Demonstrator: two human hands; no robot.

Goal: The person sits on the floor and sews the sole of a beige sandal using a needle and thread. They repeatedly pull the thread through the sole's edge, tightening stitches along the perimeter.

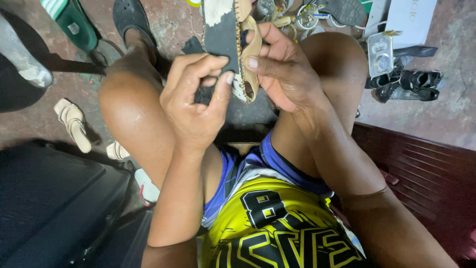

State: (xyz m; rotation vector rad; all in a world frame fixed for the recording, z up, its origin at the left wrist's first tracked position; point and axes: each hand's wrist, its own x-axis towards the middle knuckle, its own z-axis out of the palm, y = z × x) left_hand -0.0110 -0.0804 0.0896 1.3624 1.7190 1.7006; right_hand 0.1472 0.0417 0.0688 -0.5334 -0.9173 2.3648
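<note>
— Where is the sandal (pixel 233 44), and why does it sit so high?

— It is held up over the person's lap, between the raised knees, sole side turned toward the camera; that brings the dark sole and the tan edge close under the eyes, which I judge is the point of the pose.

— And the left hand (pixel 196 106)?

— Its fingers are closed together on the lower end of the dark sole, thumb and forefinger pinching it; whether a small dark scrap sits in that pinch too I cannot tell.

— The right hand (pixel 282 69)?

— Clamped on the tan strap and rim at the sandal's right side, thumb pressing the edge; it seems to steady the shoe against the left hand's pull.

— What lies about?

— A beige heeled shoe (pixel 73 124) rests on the concrete floor (pixel 446 114) near the left edge; black sandals (pixel 411 82) lie toward the floor's right edge; a dark red bench (pixel 426 173) runs at the person's right.
</note>
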